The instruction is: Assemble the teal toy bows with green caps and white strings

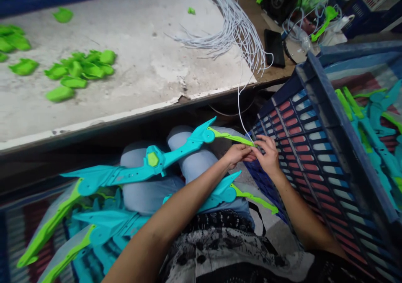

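Observation:
A teal and lime-green toy bow (150, 163) lies across my lap, its green tip pointing right. My left hand (236, 154) pinches that green tip. My right hand (267, 154) meets it there, fingers closed on a thin white cord (240, 107) that runs up to the table edge. A second teal bow (220, 191) rests on my knees under my left forearm. More bows (78, 228) are piled at my lower left.
A bundle of white cords (235, 27) hangs off the worn white table (141, 65). Small green plastic pieces (81, 67) lie on it. A blue crate (317, 119) at my right holds more teal bows (377, 128). A black phone (274, 47) lies beyond.

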A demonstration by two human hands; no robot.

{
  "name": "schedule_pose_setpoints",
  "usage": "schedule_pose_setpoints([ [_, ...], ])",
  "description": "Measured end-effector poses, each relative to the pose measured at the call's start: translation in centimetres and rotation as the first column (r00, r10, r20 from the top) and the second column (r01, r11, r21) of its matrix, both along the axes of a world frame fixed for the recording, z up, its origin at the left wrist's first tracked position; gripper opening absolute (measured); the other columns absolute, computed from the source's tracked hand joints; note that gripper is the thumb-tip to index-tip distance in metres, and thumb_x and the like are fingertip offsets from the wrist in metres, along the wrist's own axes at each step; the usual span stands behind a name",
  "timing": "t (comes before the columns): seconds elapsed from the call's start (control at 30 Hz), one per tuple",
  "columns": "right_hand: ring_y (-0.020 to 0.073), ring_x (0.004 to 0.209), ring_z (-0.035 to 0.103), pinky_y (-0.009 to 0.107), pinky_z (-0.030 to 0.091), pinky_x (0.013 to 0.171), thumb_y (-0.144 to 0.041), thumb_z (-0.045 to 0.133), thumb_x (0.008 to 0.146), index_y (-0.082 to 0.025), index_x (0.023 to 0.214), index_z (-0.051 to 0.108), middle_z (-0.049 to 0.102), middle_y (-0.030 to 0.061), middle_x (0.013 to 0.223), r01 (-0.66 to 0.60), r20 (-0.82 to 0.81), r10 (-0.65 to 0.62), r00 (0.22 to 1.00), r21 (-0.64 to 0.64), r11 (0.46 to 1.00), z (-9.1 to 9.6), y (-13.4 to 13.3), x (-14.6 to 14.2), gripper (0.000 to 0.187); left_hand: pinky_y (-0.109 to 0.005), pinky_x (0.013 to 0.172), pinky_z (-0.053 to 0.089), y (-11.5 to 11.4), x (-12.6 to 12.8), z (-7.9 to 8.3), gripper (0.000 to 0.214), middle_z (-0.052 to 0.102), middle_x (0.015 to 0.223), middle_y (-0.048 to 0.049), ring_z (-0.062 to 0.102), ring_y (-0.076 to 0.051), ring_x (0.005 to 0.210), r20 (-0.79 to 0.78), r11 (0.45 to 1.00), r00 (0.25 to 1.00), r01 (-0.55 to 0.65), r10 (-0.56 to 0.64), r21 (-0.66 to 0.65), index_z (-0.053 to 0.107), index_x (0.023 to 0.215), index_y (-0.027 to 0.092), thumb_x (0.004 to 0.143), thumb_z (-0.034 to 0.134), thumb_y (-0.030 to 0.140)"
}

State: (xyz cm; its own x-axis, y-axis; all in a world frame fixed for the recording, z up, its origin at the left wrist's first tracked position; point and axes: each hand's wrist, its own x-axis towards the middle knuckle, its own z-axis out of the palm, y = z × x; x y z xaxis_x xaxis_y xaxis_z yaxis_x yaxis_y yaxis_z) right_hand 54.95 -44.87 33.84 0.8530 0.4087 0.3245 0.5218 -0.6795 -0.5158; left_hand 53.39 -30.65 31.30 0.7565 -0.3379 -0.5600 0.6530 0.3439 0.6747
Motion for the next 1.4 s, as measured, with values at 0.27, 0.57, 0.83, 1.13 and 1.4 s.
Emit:
schedule_pose_setpoints([
  [0.27, 0.0227, 0.095, 0.064, 0.038, 0.053, 0.087, -0.031, 0.057, 0.09, -0.022, 0.142, 0.038, 0.068, 0.0084, 0.102, -0.072, -0.02, 0.072, 0.997, 0.003, 0.997, -1.1, -0.8, 0.3, 0.056, -0.024, 0.059, 0.042, 8.5, -4.1, 3.3, 0.022, 0.059, 0.057, 0.0003, 0.051, -0.012, 0.052, 0.221, 0.798, 0.969, -0.047, -0.109, 0.601, 0.053, 0.061, 0.018, 0.083, 0.05, 0.016],
  [0.57, 0.0214, 0.1, 0.066, 0.038, 0.051, 0.094, -0.024, 0.058, 0.083, -0.022, 0.134, 0.051, 0.07, 0.0064, 0.107, -0.014, -0.168, 0.038, 0.985, 0.144, 0.989, -1.1, 2.0, 3.9, 0.051, -0.028, 0.056, 0.044, 21.1, -15.9, 4.9, 0.041, 0.064, 0.062, -0.0022, 0.057, -0.019, 0.057, 0.184, 0.393, 0.981, -0.145, -0.064, 0.908, 0.058, 0.069, 0.021, 0.077, 0.041, 0.058],
  [0.83, 0.0218, 0.09, 0.069, 0.034, 0.055, 0.083, -0.032, 0.052, 0.086, -0.019, 0.098, 0.072, 0.074, 0.0076, 0.099, 0.075, -0.221, -0.029, 0.975, 0.203, 0.976, -0.2, 4.1, 5.9, 0.027, -0.027, 0.052, 0.045, 21.0, -15.3, 5.7, 0.041, 0.063, 0.059, -0.0015, 0.056, -0.018, 0.052, 0.223, 0.441, 0.975, -0.192, -0.018, 0.877, 0.059, 0.074, 0.021, 0.076, 0.044, 0.058],
  [1.13, 0.0212, 0.086, 0.068, 0.035, 0.053, 0.082, -0.034, 0.056, 0.083, -0.021, 0.092, 0.074, 0.074, 0.0063, 0.095, 0.143, -0.226, -0.086, 0.97, 0.247, 0.959, -0.8, 4.2, 5.2, 0.024, -0.03, 0.053, 0.046, 24.4, -19.3, 5.8, 0.027, 0.066, 0.062, -0.0019, 0.06, -0.021, 0.054, 0.312, 0.085, 0.935, -0.301, -0.169, 0.95, 0.06, 0.077, 0.024, 0.082, 0.044, 0.045],
  [1.4, 0.0188, 0.078, 0.066, 0.032, 0.051, 0.077, -0.041, 0.069, 0.068, -0.019, 0.081, 0.074, 0.074, 0.0035, 0.082, 0.408, -0.582, -0.078, 0.81, 0.461, 0.788, 0.5, 5.0, 4.9, 0.026, -0.043, 0.084, 0.048, 23.7, -17.0, 2.7, 0.031, 0.057, 0.102, -0.0151, 0.058, -0.03, 0.101, 0.51, 0.046, 0.707, -0.563, -0.489, 0.825, 0.065, 0.082, 0.018, 0.092, 0.042, 0.035],
])
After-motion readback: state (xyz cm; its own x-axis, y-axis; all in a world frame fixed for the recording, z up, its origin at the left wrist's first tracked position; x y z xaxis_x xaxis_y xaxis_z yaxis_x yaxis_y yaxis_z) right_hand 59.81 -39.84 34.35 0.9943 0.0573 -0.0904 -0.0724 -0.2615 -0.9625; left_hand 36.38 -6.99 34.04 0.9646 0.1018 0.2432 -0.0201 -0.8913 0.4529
